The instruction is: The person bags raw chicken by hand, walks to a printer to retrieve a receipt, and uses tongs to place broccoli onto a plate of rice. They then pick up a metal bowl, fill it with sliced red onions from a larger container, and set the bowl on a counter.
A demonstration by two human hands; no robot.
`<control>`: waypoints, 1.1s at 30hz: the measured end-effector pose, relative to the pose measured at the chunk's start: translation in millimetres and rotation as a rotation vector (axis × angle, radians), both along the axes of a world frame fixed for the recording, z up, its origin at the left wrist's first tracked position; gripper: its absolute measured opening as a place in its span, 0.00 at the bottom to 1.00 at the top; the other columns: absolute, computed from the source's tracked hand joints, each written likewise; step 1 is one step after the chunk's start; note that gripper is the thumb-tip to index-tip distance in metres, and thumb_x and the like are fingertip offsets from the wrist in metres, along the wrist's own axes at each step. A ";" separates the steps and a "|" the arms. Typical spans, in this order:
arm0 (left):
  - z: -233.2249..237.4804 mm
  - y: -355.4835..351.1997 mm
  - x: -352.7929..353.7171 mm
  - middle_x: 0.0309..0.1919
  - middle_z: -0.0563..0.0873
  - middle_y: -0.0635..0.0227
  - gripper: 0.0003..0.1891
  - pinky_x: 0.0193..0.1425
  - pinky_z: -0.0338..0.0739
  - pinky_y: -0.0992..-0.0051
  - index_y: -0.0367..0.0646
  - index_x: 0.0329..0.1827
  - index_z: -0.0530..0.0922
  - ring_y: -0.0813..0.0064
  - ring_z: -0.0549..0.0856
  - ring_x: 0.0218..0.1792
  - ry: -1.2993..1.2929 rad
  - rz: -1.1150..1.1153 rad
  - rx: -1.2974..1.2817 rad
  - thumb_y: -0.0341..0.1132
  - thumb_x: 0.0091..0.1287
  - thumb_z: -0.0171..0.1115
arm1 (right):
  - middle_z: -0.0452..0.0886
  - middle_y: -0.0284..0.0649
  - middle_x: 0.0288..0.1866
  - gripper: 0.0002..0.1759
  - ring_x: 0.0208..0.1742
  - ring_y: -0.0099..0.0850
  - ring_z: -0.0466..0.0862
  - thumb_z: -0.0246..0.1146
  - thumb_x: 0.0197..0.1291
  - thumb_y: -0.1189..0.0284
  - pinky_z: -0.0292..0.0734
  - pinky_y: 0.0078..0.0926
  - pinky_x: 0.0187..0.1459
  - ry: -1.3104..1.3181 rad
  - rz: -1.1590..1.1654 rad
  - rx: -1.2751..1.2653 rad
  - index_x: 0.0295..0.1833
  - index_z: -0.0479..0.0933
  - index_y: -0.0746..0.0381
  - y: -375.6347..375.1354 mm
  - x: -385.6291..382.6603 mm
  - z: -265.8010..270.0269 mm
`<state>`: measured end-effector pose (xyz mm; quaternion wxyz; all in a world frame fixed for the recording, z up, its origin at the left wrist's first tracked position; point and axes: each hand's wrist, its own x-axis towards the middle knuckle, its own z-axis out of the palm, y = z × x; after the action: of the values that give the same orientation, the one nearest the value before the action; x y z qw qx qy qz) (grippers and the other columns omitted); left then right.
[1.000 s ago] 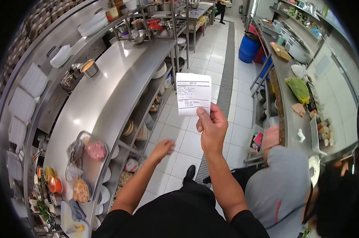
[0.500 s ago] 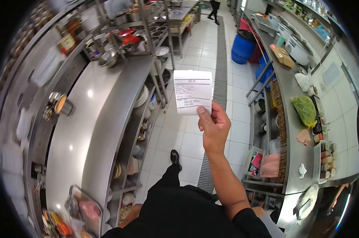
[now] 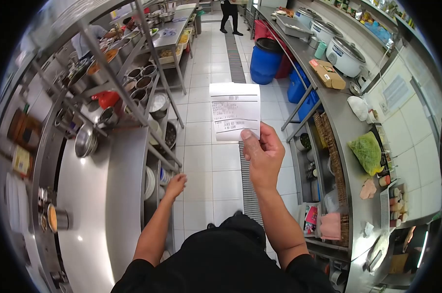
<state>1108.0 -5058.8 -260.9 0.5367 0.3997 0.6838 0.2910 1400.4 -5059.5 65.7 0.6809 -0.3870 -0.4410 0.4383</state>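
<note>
My right hand [image 3: 265, 155] pinches a printed paper order slip [image 3: 234, 105] between thumb and fingers, upright in front of me. The slip is white, with printed lines and a heading that reads as an order copy. My left hand [image 3: 176, 185] hangs low beside the steel counter on the left, its fingers loosely bent and nothing visible in it. Nearest to it are the stacked white plates [image 3: 149, 183] on the shelf under that counter; I see no contact with them.
A tiled aisle with a drain grate [image 3: 234, 58] runs ahead. Steel counters [image 3: 86, 195] line the left; a long counter [image 3: 323, 100] with rice cookers [image 3: 345, 54] lines the right. A blue barrel [image 3: 265, 63] stands by it. Another person [image 3: 229, 17] stands at the far end.
My left hand has come into view at the left counter. The view has turned and advanced along the aisle. The slip stays in my right hand. The far person shows closer.
</note>
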 end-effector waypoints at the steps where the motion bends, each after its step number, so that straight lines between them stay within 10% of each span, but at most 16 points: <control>1: 33.3 33.2 23.1 0.42 0.86 0.67 0.18 0.44 0.77 0.76 0.41 0.57 0.79 0.78 0.83 0.42 -0.095 -0.026 0.071 0.42 0.70 0.56 | 0.80 0.31 0.35 0.18 0.25 0.12 0.67 0.67 0.63 0.70 0.62 0.12 0.24 -0.001 -0.011 -0.010 0.56 0.77 0.66 21.3 4.3 -2.9; 14: 254.3 332.3 179.9 0.56 0.78 0.56 0.23 0.54 0.78 0.69 0.38 0.69 0.65 0.69 0.81 0.50 -0.476 -0.069 0.892 0.38 0.74 0.52 | 0.81 0.31 0.35 0.17 0.26 0.12 0.68 0.66 0.65 0.70 0.61 0.13 0.24 0.027 0.098 -0.068 0.55 0.77 0.67 362.2 60.5 -22.6; 25: 246.5 607.4 132.6 0.66 0.70 0.57 0.26 0.59 0.75 0.67 0.38 0.71 0.63 0.67 0.76 0.59 -0.564 -0.039 1.114 0.33 0.71 0.56 | 0.81 0.32 0.35 0.18 0.26 0.12 0.68 0.66 0.65 0.71 0.61 0.13 0.24 -0.057 0.244 -0.129 0.57 0.76 0.68 631.0 -11.5 -53.9; 33: 276.4 848.7 55.2 0.48 0.80 0.62 0.22 0.46 0.75 0.78 0.39 0.61 0.77 0.75 0.81 0.47 -0.188 0.139 0.959 0.18 0.64 0.52 | 0.81 0.31 0.41 0.20 0.26 0.14 0.70 0.66 0.63 0.71 0.66 0.14 0.26 -0.246 0.239 -0.225 0.59 0.76 0.64 846.4 -50.0 -85.1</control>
<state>1163.2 -4210.1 15.6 0.3308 0.5272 0.4465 0.6429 1350.4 -4213.0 -19.4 0.5177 -0.4562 -0.5120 0.5116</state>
